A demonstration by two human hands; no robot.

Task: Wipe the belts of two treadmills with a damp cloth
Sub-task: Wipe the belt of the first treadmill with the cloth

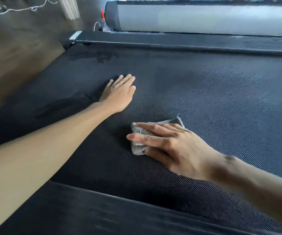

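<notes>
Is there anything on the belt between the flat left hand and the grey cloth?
No. In the head view, only bare black belt lies between the left hand and the cloth, which the right hand presses flat.

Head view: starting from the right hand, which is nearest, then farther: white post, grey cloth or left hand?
1. grey cloth, under the right hand.
2. left hand, flat on the belt, ahead-left.
3. white post, top left, beyond the belt.

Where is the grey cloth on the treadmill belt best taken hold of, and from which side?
Probably take the grip at the far corner of the cloth, coming from the far side, above. That corner pokes out free past the right hand, which presses the rest flat on the belt.
</notes>
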